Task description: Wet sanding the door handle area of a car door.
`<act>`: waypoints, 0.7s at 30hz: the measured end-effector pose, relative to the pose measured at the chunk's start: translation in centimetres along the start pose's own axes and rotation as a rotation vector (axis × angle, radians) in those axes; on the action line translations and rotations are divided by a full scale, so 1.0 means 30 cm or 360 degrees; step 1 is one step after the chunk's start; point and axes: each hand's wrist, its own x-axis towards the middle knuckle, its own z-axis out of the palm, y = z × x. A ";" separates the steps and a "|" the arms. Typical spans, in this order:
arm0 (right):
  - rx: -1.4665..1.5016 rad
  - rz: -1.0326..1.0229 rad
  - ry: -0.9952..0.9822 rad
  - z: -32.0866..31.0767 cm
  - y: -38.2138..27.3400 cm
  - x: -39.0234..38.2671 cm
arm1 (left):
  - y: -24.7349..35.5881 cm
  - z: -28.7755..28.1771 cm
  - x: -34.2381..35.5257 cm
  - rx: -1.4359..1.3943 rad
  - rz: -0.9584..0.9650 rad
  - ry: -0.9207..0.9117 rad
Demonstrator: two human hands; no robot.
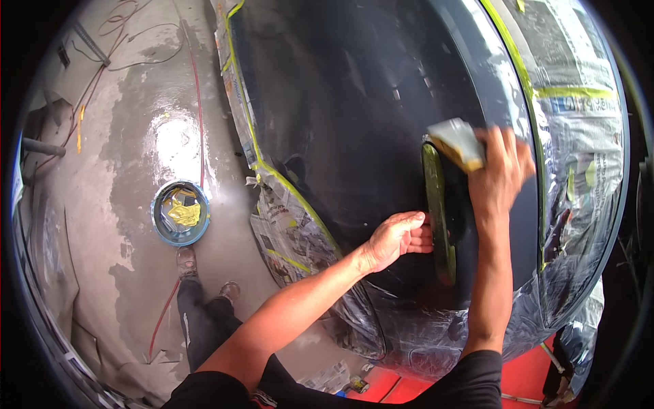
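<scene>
My right hand (499,170) grips a grey-and-yellow sanding block (458,143), its fingers wrapped over the right end. Hand and block are smeared by motion against the dark car door panel (340,136), just above the door handle (437,194). Yellow-green tape covers this long handle. At its left side is my left hand (403,240), the fingers curled together with their tips at the handle's edge; how far they reach behind it is hidden.
Newspaper masking (293,211) with yellow tape borders the panel at left, more newspaper (582,157) at right. On the wet floor (136,136) stand a blue bucket (159,228) holding a yellow cloth (184,213), and a red hose (198,102). My shoes (187,262) are close to the bucket.
</scene>
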 end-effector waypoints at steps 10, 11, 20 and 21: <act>0.0073 -0.0073 0.0126 0.110 -0.032 0.286 | 0.001 0.004 0.021 -0.0013 -0.0071 -0.0024; 0.0070 -0.0065 0.0116 0.103 -0.032 0.271 | 0.008 0.005 0.019 0.0004 -0.0044 -0.0018; 0.0018 0.0048 -0.0008 0.054 0.013 0.176 | 0.015 0.015 0.015 -0.0021 -0.0121 -0.0002; 0.0006 0.0004 0.0054 0.075 0.004 0.260 | 0.007 0.019 0.024 -0.0014 -0.0133 -0.0018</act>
